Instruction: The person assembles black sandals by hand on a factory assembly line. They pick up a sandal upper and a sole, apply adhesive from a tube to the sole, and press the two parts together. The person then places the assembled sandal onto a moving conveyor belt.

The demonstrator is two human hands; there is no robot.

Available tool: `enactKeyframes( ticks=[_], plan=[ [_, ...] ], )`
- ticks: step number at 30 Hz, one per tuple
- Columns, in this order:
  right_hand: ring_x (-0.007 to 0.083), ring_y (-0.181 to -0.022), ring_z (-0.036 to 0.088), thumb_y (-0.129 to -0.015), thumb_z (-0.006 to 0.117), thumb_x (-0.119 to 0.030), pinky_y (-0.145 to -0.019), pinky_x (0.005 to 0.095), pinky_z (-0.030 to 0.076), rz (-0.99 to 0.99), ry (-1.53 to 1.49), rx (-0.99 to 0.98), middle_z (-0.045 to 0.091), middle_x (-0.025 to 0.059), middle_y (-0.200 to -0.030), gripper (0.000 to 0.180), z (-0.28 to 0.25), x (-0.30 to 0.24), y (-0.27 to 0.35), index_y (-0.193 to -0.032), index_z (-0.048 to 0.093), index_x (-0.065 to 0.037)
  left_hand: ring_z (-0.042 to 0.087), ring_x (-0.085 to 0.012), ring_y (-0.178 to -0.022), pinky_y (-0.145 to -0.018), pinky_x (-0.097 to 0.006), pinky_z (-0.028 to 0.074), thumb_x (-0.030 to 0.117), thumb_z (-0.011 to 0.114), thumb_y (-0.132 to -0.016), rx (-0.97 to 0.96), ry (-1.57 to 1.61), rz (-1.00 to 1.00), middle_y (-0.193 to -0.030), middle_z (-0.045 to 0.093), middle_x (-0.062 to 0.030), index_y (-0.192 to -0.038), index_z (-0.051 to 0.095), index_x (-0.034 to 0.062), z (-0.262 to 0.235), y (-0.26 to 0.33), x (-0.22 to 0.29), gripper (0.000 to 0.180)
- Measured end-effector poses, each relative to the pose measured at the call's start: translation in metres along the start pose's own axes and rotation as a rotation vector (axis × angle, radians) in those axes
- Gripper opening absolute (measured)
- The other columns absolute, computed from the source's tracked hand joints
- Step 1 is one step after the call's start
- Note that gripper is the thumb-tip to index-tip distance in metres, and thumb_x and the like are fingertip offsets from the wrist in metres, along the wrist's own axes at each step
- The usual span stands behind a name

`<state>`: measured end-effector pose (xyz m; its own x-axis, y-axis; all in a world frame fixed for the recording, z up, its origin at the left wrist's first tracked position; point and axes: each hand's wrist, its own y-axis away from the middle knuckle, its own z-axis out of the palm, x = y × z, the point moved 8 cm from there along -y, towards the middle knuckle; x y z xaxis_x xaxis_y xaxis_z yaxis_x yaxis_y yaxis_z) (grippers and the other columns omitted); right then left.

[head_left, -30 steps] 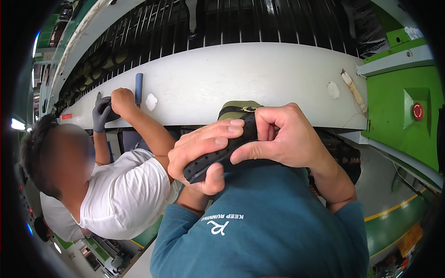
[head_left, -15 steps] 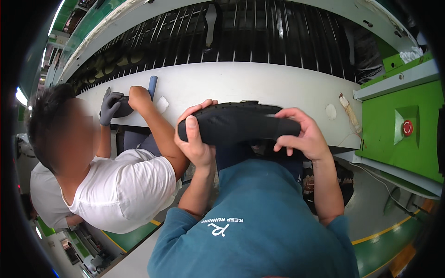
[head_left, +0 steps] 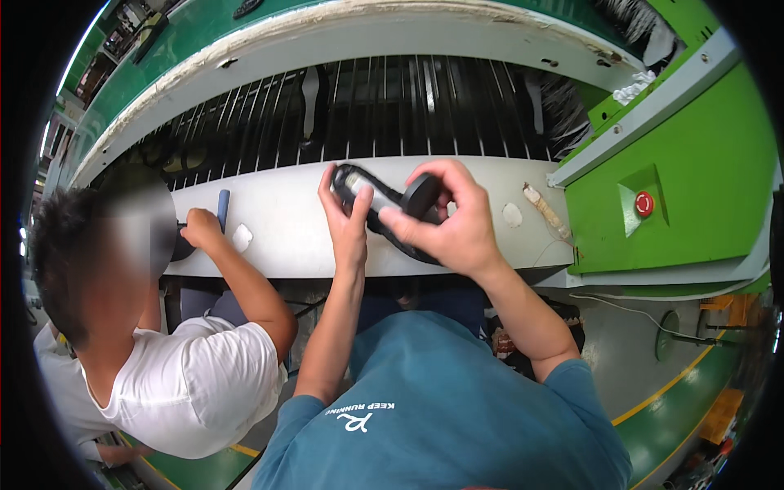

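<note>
A black shoe (head_left: pixel 377 214) is held up over the white worktable, tilted, with a pale strip showing along it. My left hand (head_left: pixel 346 222) grips the end farther from me, thumb on the pale strip and fingers behind the dark edge. My right hand (head_left: pixel 457 222) is closed round the other end, its thumb pressed toward the middle. A rounded black part (head_left: pixel 421 194) stands up between the right thumb and fingers; whether it is joined to the shoe I cannot tell.
Beyond the white worktable (head_left: pixel 286 208) runs a rack of metal rods (head_left: pixel 376 106). At right are a wrapped stick (head_left: pixel 545 211), a white patch (head_left: pixel 512 215) and a green cabinet with a red button (head_left: pixel 644 203). A co-worker's hand (head_left: pixel 200 229) is near a blue rod (head_left: pixel 223 208).
The shoe has been turned from lying crosswise, dark ribbed side toward me, to a slant with the pale strip showing. My hands have come closer together, and the view has shifted.
</note>
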<state>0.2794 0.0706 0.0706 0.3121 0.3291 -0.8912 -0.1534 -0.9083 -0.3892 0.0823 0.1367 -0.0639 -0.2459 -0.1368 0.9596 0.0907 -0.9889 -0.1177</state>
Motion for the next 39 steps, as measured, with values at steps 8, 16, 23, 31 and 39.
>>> enactKeyframes(
  ticks=[8, 16, 23, 31, 39],
  plan=[
    [0.0261, -0.079, 0.062, -0.074, 0.097, -0.029, -0.068, 0.039, 0.054, -0.277, 0.386, 0.067, 0.069, 0.0037, -0.088, 0.044, -0.018, -0.058, 0.035, -0.101, 0.069, -0.009, 0.06, -0.0163, -0.099, -0.091, -0.032, 0.051, 0.014, 0.092, -0.085, -0.123, -0.179, 0.443, -0.115, 0.06, -0.0077, -0.142, 0.063, 0.0062, 0.052, 0.014, 0.106, 0.064],
    [0.0212, -0.063, 0.056, -0.075, 0.091, -0.018, -0.053, 0.0355, 0.047, -0.45, 0.314, 0.138, 0.065, -0.0007, -0.076, 0.032, -0.015, -0.061, 0.046, -0.09, 0.063, -0.01, 0.059, -0.022, -0.101, -0.09, -0.037, 0.052, 0.012, 0.096, -0.074, -0.201, -0.287, 0.642, -0.122, 0.057, -0.0127, -0.133, 0.069, 0.006, 0.06, 0.029, 0.131, 0.066],
    [0.0264, -0.075, 0.064, -0.075, 0.096, -0.018, -0.064, 0.0378, 0.054, -0.349, 0.281, 0.099, 0.07, 0.0054, -0.09, 0.043, -0.002, -0.054, 0.035, -0.107, 0.069, -0.007, 0.06, -0.0227, -0.108, -0.095, -0.037, 0.052, 0.01, 0.095, -0.079, -0.169, -0.267, 0.581, -0.121, 0.061, -0.0108, -0.133, 0.069, 0.0053, 0.055, 0.018, 0.121, 0.06],
    [0.0195, -0.092, 0.067, -0.071, 0.104, -0.021, -0.072, 0.0312, 0.054, -0.347, 0.26, 0.147, 0.072, 0.0086, -0.116, 0.065, 0.013, -0.007, 0.037, -0.125, 0.074, -0.002, 0.066, -0.0123, -0.094, -0.088, -0.028, 0.055, 0.01, 0.089, -0.089, -0.183, -0.13, 0.506, -0.104, 0.069, -0.0031, -0.138, 0.063, 0.008, 0.046, -0.009, 0.102, 0.056],
    [0.0222, -0.092, 0.068, -0.071, 0.105, -0.022, -0.078, 0.0344, 0.059, -0.478, 0.25, 0.201, 0.073, 0.0094, -0.108, 0.061, 0.031, 0.0, 0.023, -0.12, 0.077, 0.0, 0.066, -0.0123, -0.099, -0.092, -0.027, 0.054, 0.061, 0.031, -0.122, -0.23, 0.109, 0.326, -0.107, 0.068, -0.0032, -0.141, 0.063, 0.0045, 0.033, -0.024, 0.075, 0.068]
  ],
)
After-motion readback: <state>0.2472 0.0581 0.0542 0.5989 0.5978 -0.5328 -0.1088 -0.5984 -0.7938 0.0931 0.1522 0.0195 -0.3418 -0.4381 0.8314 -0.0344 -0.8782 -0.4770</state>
